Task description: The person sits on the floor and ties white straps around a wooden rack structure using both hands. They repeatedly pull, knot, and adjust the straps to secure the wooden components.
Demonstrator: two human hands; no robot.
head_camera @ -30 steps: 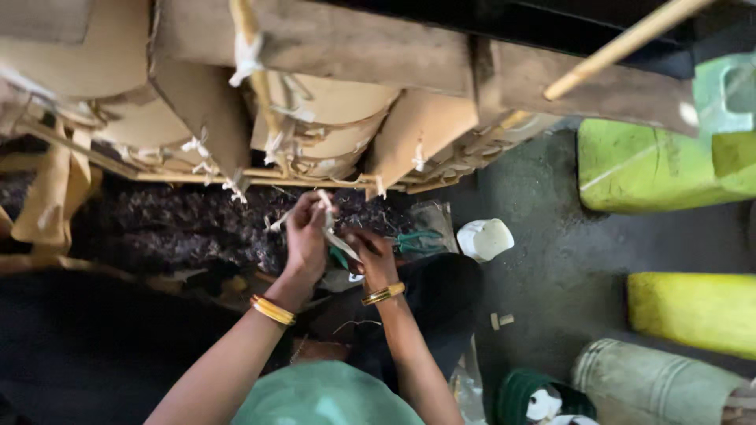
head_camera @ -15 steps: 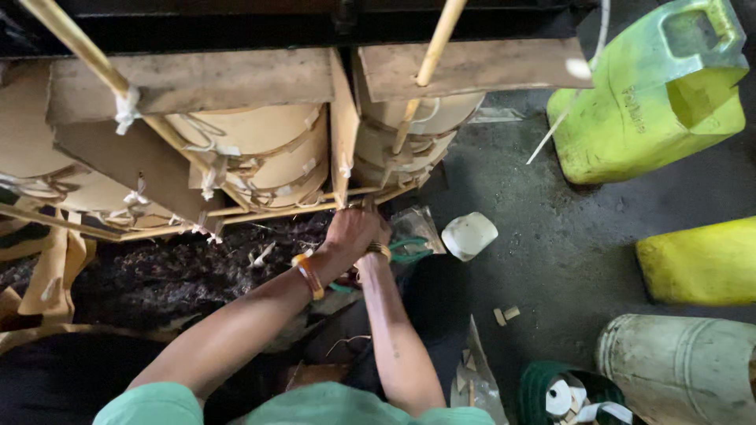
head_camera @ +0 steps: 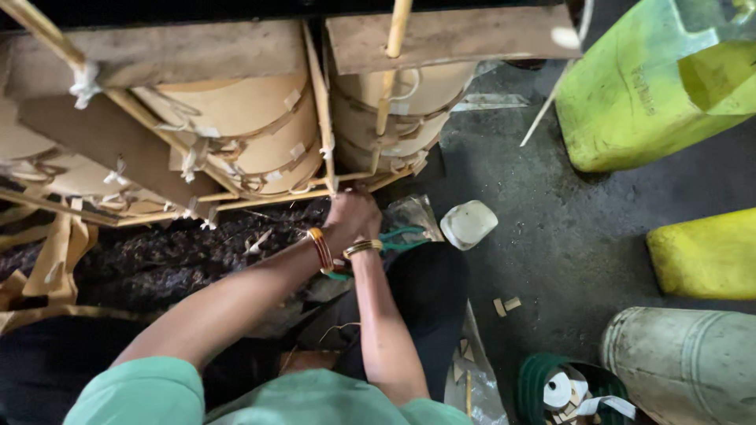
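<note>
Hands meet at the middle of our head view, pressed together at the near lower edge of the bamboo frame [head_camera: 236, 197] that cages the tan drums [head_camera: 260, 134]. Our left hand [head_camera: 350, 216] lies on top, fingers curled at the joint where an upright slat [head_camera: 319, 110] meets the bottom rail; what it pinches we cannot tell. Our right hand [head_camera: 370, 236] sits mostly hidden beneath it, so its grip is unclear too. Both wrists wear bangles [head_camera: 320, 248]. The rail's long axis runs left to right, just beyond our knuckles. Green scissors [head_camera: 398, 238] lie just right of the wrists, nearer the right hand, beside a white lid [head_camera: 468, 224].
</note>
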